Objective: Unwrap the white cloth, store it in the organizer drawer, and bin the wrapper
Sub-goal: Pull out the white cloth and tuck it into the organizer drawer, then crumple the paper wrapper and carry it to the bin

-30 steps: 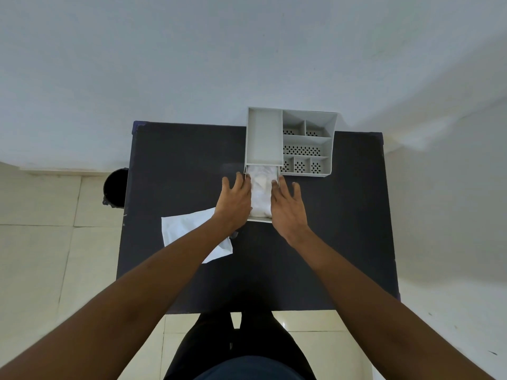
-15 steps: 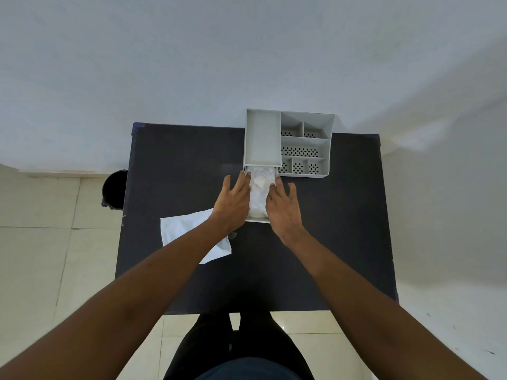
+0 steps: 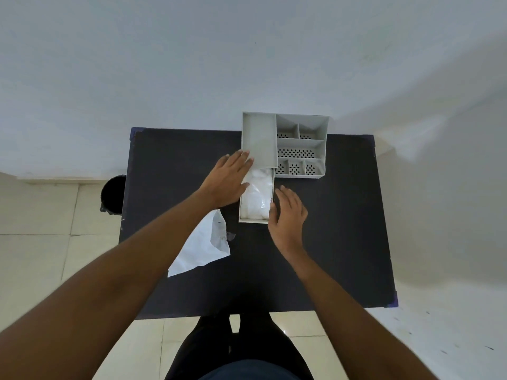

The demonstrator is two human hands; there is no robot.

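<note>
Dark table (image 3: 343, 242), tiled floor (image 3: 41, 256)

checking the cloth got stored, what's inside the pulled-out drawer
The white cloth lies bunched inside the open drawer, filling it. The left hand covers its left edge, and the drawer's back end is hidden under the organizer.

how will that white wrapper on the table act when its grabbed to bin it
The wrapper lies flat and creased on the dark table, so it is probably floppy and very light. It looks like thin glossy film, so it may slip, crumple and drift rather than drop cleanly into the black bin.
</note>
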